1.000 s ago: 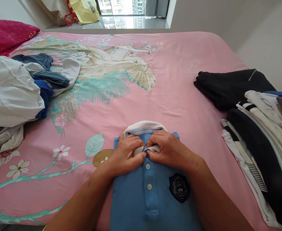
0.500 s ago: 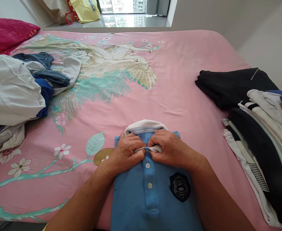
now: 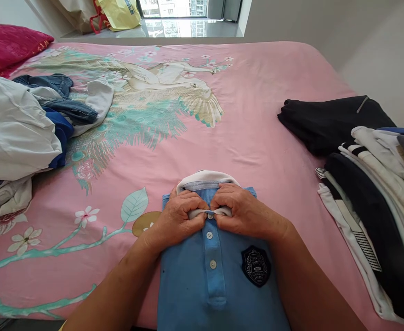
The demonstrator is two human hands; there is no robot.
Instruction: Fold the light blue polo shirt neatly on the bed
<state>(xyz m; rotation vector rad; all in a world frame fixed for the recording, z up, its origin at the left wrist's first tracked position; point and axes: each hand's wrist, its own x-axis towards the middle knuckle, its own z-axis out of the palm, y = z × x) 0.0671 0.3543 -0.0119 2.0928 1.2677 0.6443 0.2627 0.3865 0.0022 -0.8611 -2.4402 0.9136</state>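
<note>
A blue polo shirt (image 3: 188, 285) lies folded, front side up, at the near edge of the bed. Its white collar (image 3: 205, 177) stands up at the top, and buttons run down the placket. On one side of the chest sits a dark crest badge (image 3: 256, 265). My left hand (image 3: 179, 215) is closed on the left point of the collar. Opposite it, my right hand (image 3: 238, 210) pinches the right collar point. Both hands meet closely at the top button, and the fingertips partly hide the collar.
Pink patterned bedding (image 3: 250, 138) covers the bed. At left lies a loose heap of clothes (image 3: 19, 128) below a red pillow (image 3: 12, 48). Folded clothes (image 3: 363, 220) are stacked at right, with a folded black garment (image 3: 332, 122) behind. A yellow bag (image 3: 121, 14) stands near the window.
Both hands keep their hold on the collar points, nearly still. The whole view has shifted very slightly; the shirt lies as before.
</note>
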